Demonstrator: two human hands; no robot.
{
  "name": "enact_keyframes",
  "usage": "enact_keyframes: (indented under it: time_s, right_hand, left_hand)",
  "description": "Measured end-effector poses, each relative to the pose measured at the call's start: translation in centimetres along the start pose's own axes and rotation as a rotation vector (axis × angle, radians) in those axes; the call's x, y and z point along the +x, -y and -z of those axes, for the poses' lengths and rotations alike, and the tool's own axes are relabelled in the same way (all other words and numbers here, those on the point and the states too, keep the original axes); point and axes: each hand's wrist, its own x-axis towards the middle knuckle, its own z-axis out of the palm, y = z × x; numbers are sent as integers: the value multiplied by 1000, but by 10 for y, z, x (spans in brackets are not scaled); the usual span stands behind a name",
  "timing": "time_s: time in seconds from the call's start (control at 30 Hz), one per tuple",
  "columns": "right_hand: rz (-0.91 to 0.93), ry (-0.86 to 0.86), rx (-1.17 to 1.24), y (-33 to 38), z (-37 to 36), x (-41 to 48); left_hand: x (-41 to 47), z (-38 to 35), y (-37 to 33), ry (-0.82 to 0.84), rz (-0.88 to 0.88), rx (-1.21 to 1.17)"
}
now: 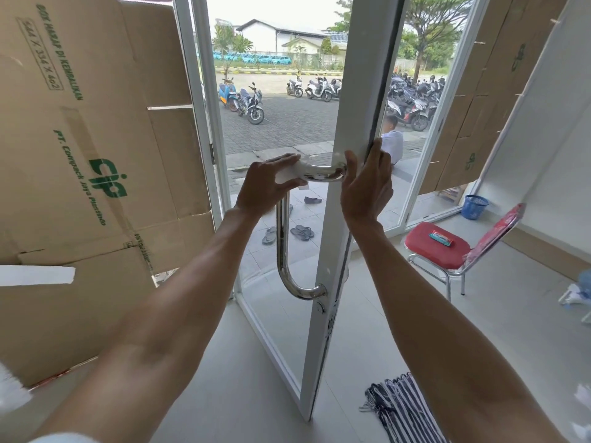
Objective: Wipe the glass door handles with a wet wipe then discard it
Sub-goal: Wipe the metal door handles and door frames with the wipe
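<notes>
A chrome U-shaped door handle (283,251) is fixed to the white-framed glass door (332,251), which stands ajar in front of me. My left hand (265,187) presses a white wet wipe (292,174) around the handle's upper bend. My right hand (367,183) grips the door's edge at the same height, fingers wrapped over the frame. The wipe is partly hidden under my fingers.
Flattened cardboard boxes (80,155) cover the wall at left. A red chair (438,247) with a wipe packet (441,237) on its seat stands at right, a blue basket (475,206) behind it. Striped cloth (399,407) lies on the floor. Sandals, parked motorbikes and a seated person are outside.
</notes>
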Motion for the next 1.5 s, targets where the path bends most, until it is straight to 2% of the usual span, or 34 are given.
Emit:
enact_keyframes:
  time_s: [0.37,0.77,1.17,1.37,1.5]
  right_hand:
    - [-10,50,32,-1,3,-1]
    - [31,55,31,3,5,-8]
    - [51,13,45,8,4,-15]
    - [39,20,52,9,5,-14]
    - [49,24,49,8,6,-13]
  left_hand:
    - [4,1,-39,32,-91,144]
    - [-11,5,-40,-63,4,98]
    - [-9,23,-32,62,102,113]
    - [-5,21,-36,100,-1,269]
    - [-3,13,-38,95,-48,253]
